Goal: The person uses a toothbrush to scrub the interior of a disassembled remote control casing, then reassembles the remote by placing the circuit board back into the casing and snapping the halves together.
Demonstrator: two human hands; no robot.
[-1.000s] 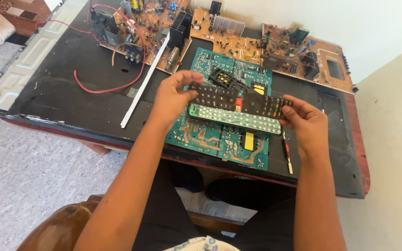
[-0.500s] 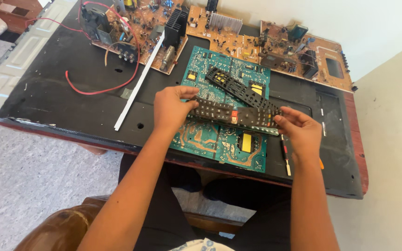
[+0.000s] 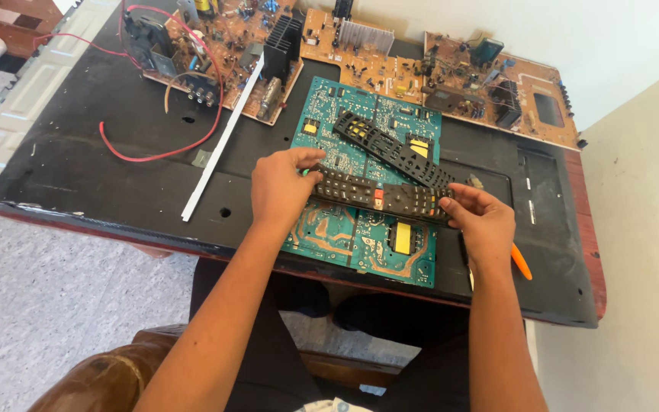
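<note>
1. A black remote-control keypad (image 3: 379,196), long and studded with buttons, is held just above the green circuit board (image 3: 360,229), lying crosswise over the board's middle.
2. The left hand (image 3: 280,187) is closed on the keypad's left end; its grip is a pinch of thumb and fingers on that end.
3. The right hand (image 3: 482,217) is closed on the keypad's right end, at the green circuit board's right edge; its grip is likewise a fingertip pinch.
4. A black remote-control shell (image 3: 390,145) with empty button holes is seen lying aslant on the far half of the green circuit board, just behind the keypad.
5. The green circuit board is laid flat on the black desk (image 3: 116,168), its near edge close to the desk's near edge.
6. Brown circuit boards (image 3: 436,76) are ranged along the desk beyond the green circuit board.
7. A white strip (image 3: 223,141) and a red wire (image 3: 154,152) are found left of the green circuit board.
8. An orange-handled tool (image 3: 520,262) is partly seen right of the green circuit board, beside the right wrist; its kind cannot be told.
</note>
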